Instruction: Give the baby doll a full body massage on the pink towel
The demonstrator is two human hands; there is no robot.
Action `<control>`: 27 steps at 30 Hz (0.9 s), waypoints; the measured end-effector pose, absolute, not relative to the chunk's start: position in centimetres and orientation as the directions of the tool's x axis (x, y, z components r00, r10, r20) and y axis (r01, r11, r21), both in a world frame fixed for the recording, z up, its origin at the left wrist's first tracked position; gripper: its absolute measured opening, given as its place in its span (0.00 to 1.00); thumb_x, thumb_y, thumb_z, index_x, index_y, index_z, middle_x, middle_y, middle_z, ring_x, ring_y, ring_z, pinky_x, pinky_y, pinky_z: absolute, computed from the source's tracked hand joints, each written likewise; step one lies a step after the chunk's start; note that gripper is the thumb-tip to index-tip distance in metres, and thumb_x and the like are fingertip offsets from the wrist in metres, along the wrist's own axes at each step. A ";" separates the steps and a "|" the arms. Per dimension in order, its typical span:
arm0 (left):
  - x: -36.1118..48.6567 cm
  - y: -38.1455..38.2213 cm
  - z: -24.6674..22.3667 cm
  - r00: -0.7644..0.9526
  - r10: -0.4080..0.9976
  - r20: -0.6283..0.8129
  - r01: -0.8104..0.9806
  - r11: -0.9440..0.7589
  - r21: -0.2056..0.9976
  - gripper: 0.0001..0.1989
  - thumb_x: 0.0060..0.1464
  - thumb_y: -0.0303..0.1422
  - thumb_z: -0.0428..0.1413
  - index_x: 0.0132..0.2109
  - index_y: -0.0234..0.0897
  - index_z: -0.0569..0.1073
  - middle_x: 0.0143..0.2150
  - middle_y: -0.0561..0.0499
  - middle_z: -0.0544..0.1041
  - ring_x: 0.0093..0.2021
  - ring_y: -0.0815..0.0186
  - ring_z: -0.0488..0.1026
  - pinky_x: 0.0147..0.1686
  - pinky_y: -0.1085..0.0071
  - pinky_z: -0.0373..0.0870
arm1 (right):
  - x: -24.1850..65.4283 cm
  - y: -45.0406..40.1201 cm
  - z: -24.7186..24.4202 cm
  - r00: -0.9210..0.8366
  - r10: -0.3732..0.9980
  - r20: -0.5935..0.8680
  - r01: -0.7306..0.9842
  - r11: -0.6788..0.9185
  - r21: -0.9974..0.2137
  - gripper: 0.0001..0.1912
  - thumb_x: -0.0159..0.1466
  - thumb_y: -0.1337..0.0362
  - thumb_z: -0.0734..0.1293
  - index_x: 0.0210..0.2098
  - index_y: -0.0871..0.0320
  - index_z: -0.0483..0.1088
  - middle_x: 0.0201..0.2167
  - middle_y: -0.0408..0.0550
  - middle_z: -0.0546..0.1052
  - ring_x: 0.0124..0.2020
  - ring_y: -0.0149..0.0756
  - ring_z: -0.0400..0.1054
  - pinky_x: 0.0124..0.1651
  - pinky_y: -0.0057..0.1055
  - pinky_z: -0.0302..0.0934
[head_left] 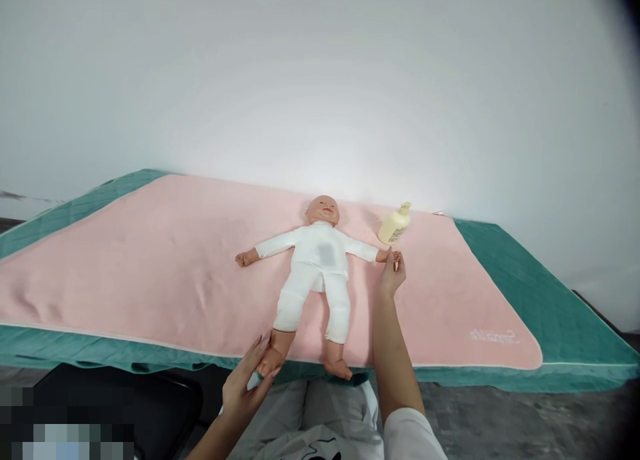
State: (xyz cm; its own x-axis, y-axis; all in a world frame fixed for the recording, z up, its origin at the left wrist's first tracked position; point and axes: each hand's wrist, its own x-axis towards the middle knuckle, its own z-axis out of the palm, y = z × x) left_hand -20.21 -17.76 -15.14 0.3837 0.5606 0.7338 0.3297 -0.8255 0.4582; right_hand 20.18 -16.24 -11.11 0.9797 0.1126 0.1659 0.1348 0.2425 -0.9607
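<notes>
The left hand [244,385] flanks one foot [281,349] of the doll [307,247], its grip unclear; the right hand [393,277] pinches a doll's hand [382,255]. The doll lies between and beyond both; light, even support should avoid twisting its limbs.

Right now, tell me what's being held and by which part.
The doll: the right hand pinches the doll's hand, and the left hand clasps its right foot.

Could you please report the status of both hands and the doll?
Left hand cupping doll foot; right hand pinching doll hand. Doll face-up, pink blanket beneath. Pump bottle just beyond right hand.
</notes>
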 end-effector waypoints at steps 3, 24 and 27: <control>-19.6 -17.5 -15.0 0.355 0.584 0.730 0.311 -0.810 0.497 0.31 0.59 0.31 0.57 0.68 0.43 0.59 0.55 0.44 0.77 0.51 0.56 0.78 0.49 0.64 0.79 | 18.4 -16.3 -9.5 0.934 0.136 0.331 0.291 0.247 -0.924 0.31 0.62 0.51 0.66 0.61 0.58 0.63 0.64 0.56 0.63 0.64 0.42 0.62 0.64 0.41 0.61; -11.7 -15.1 -4.8 0.422 0.672 0.609 0.218 -0.727 0.651 0.23 0.62 0.34 0.55 0.62 0.39 0.65 0.58 0.44 0.75 0.57 0.58 0.74 0.53 0.63 0.76 | 14.1 -16.2 -9.9 0.074 0.498 0.864 0.884 0.368 -0.288 0.19 0.66 0.65 0.66 0.56 0.50 0.69 0.49 0.46 0.79 0.54 0.39 0.73 0.54 0.40 0.73; -11.3 -15.0 -4.5 0.416 0.677 0.607 0.223 -0.723 0.653 0.22 0.62 0.34 0.55 0.62 0.39 0.66 0.58 0.45 0.75 0.57 0.58 0.74 0.53 0.64 0.76 | 14.0 -16.3 -9.8 0.072 0.550 0.832 0.885 0.350 -0.307 0.18 0.67 0.64 0.65 0.56 0.51 0.70 0.50 0.46 0.79 0.55 0.38 0.72 0.56 0.41 0.72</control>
State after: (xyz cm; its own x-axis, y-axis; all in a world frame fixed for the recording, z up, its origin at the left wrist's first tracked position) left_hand -11.32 -14.97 -4.54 0.4160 0.6767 0.6074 0.2227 -0.7234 0.6535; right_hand 14.01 -16.28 -9.82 0.0717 0.5498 0.8322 0.8850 0.3498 -0.3074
